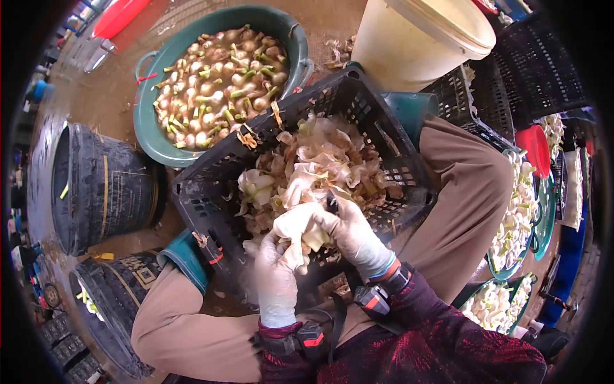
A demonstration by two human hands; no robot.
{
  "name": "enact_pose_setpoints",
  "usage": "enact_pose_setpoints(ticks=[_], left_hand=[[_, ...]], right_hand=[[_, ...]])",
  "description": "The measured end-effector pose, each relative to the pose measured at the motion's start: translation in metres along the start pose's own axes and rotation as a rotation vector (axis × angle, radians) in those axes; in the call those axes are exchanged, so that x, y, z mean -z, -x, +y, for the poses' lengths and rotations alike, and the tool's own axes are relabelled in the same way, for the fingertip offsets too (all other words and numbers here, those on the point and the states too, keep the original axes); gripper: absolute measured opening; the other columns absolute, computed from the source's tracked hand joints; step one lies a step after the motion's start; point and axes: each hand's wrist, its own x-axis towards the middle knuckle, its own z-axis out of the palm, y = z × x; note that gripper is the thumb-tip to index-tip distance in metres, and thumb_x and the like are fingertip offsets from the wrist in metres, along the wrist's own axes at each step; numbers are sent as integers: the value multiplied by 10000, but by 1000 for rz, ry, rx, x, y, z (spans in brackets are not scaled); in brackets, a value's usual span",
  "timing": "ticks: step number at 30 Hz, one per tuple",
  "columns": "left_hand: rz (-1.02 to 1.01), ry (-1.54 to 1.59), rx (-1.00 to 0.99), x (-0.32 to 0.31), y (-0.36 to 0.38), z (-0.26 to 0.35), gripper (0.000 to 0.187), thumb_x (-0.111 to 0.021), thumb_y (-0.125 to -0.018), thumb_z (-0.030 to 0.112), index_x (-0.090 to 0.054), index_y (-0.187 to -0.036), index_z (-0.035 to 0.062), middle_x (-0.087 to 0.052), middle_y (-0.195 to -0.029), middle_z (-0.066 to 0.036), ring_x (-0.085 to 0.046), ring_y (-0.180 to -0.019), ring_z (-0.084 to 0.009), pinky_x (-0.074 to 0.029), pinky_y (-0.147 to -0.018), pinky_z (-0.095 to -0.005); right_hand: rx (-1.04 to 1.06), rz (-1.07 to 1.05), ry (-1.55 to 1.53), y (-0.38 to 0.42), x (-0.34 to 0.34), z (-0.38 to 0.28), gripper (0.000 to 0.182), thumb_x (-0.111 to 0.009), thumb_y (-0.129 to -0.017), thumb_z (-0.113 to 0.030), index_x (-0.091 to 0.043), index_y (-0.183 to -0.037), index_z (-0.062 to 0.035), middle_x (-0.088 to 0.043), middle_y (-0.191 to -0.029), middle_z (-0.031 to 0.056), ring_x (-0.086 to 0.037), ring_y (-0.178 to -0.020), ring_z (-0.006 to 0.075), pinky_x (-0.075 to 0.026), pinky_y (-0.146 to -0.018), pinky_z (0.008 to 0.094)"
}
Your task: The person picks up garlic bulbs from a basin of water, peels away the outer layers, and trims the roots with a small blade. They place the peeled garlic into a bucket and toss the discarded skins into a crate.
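My left hand [275, 281], in a pale glove, is closed around a garlic bulb [314, 238] with a cut greenish stem and loose white skin. My right hand [355, 237], also gloved, is closed at the bulb's right side, its thumb against the skin. Between its fingers sticks up the black end of a small tool [332, 203]; the rest of it is hidden. Both hands are over a black plastic crate [192, 185] heaped with garlic peels [326, 150]. The crate stands between my knees.
A green tub [146, 121] of garlic bulbs in water stands beyond the crate. Black buckets [105, 192] are at left, a cream bucket [409, 48] at upper right. Peeled garlic [515, 217] fills basins on the right, near a red container [534, 150].
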Motion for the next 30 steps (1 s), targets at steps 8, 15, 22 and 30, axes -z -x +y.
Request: enact_pose_setpoints(ticks=[8,15,22,30], left_hand=[[-123,495,-18,16,21,-2,332,-610,-926,168,-518,-1190,-10,-587,-921,-82,-521,-692,-138,-406,-534,-252],[-40,424,-11,10,9,-14,267,-541,-968,239,-557,-1117,18,-549,-807,-49,-490,-602,-131,-374,-468,-234],[35,406,173,11,-2,-24,214,-541,-966,291,-536,-993,79,-425,-609,0,-368,-437,-95,-275,-364,-220],[-266,805,233,-1,7,-16,514,-532,-960,300,-465,-1221,-137,-329,-551,32,-261,-413,-71,-243,-384,-228]], right_hand=[[326,317,930,1,34,-7,204,-594,-911,-186,-574,-1044,-32,-646,-909,155,-654,-739,300,-533,-640,379],[358,84,785,15,-15,3,229,-737,-784,-196,-643,-911,-30,-614,-790,138,-618,-713,324,-490,-657,377],[359,215,834,-2,-15,19,137,-671,-772,-129,-595,-802,-20,-591,-687,170,-609,-666,348,-486,-610,397],[313,567,455,-24,28,34,211,-582,-827,-120,-591,-963,41,-623,-793,243,-637,-724,315,-496,-689,389]])
